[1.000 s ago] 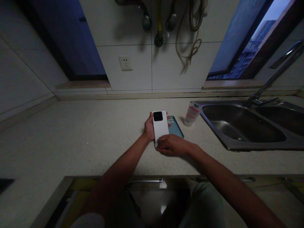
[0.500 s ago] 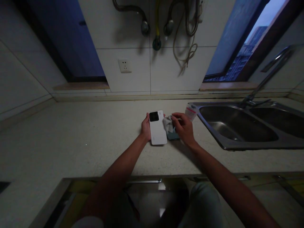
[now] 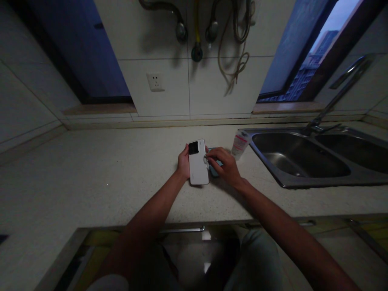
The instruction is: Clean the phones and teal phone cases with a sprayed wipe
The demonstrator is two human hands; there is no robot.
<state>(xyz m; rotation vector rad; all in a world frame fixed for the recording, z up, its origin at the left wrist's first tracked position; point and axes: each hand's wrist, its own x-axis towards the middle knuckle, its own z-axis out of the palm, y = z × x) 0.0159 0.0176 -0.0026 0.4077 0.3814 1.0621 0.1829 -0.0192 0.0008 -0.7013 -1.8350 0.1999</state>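
A white smartphone (image 3: 199, 167) with a black camera block faces me with its back, held above the counter. My left hand (image 3: 183, 165) is wrapped round its left side, the fingertips showing at the far edge. At the phone's right edge, my right hand (image 3: 223, 163) pinches a light grey cloth (image 3: 206, 160), mostly hidden by the fingers and bunched against the phone. Partly covered by that hand, a dark teal flat object (image 3: 214, 170), which looks like a phone case, lies on the counter. Just beyond the right hand is a clear plastic bag or pouch with red print (image 3: 240, 143).
The pale speckled counter (image 3: 139, 161) runs along a tiled wall with a socket (image 3: 155, 82). A double steel sink (image 3: 300, 159) with a tall tap (image 3: 342, 91) is set in on the right. Hoses (image 3: 241, 24) hang from the wall above.
My right hand has moved left with the cloth, which now lies against the phone's right edge and is more bunched. More of the printed plastic bag shows. The left hand still holds the phone.
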